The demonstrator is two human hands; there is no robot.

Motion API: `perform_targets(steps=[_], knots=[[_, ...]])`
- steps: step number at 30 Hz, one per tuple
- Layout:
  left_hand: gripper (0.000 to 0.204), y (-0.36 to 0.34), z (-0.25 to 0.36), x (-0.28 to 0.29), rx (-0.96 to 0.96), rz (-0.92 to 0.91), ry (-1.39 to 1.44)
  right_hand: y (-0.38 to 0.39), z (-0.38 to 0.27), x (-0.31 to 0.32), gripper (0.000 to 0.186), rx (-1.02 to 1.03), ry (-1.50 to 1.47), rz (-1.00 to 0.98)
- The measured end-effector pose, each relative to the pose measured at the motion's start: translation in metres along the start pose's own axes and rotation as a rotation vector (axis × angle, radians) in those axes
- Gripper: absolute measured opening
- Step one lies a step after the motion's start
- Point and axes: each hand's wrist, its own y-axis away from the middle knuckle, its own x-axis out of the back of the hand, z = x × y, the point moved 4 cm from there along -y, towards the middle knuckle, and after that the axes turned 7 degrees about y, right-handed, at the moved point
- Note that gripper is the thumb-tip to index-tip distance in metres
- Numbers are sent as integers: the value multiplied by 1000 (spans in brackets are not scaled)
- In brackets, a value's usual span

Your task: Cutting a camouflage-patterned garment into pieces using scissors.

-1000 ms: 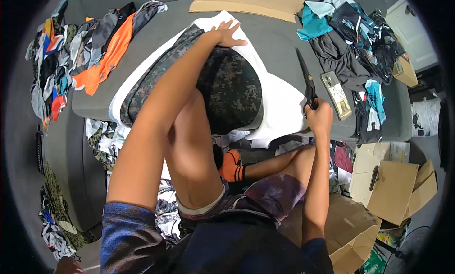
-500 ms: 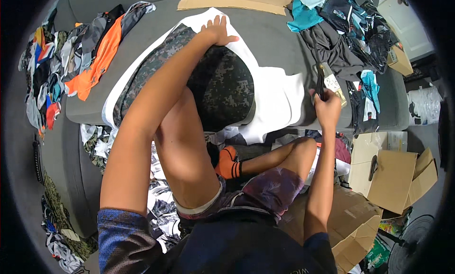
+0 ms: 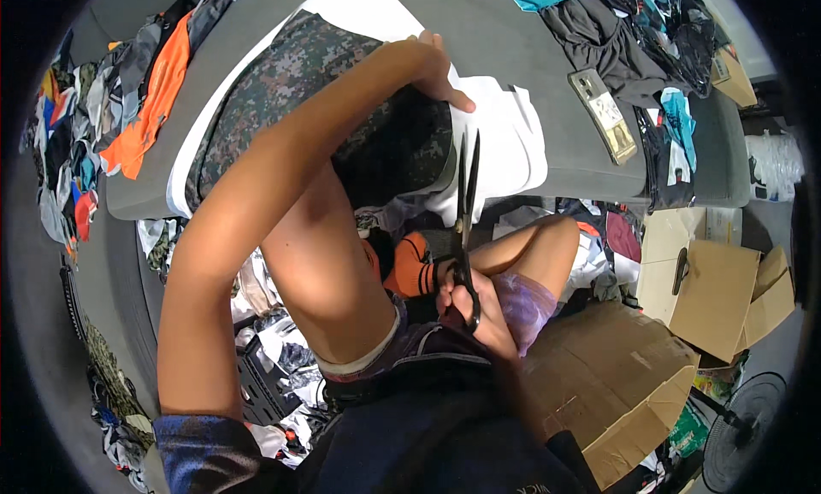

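Observation:
A large cut of white fabric [image 3: 505, 126] lies on the grey sofa seat [image 3: 590, 173], with a dark camouflage-patterned piece of fabric [image 3: 282, 92] on top of it. My left hand [image 3: 438, 70] rests on the right edge of the camouflage piece, thumb stretched over the white fabric and some fingertips hidden behind the hand. Close to my lap, my right hand [image 3: 475, 301] grips black scissors [image 3: 463, 229] by the handles. Their blades stand apart and point away from me, overlapping the near edge of the white fabric in view; whether they touch it I cannot tell.
A phone-shaped flat object [image 3: 604, 118] lies on the seat at right, beside dark grey clothes [image 3: 590, 45]. Piled garments [image 3: 158, 92] cover the left. Cardboard boxes [image 3: 718, 297] and a fan [image 3: 742, 430] stand at lower right. More cloth scraps [image 3: 295, 361] lie below the seat.
My right hand has brought the scissors from the seat's right side down and left, near my lap, blades now apart. My left hand has slid right and nearer along the fabric.

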Motion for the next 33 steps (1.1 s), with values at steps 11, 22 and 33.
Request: perform_targets(steps=[11, 22, 33], knots=[[135, -43, -11, -18, -53, 246, 14, -7, -16, -1, 27, -137, 178, 96], [121, -55, -21, -14, -236, 283, 31, 4, -12, -1, 20, 11, 338, 105], [117, -57, -22, -11, -266, 297, 38, -32, -12, 11, 26, -123, 227, 221]])
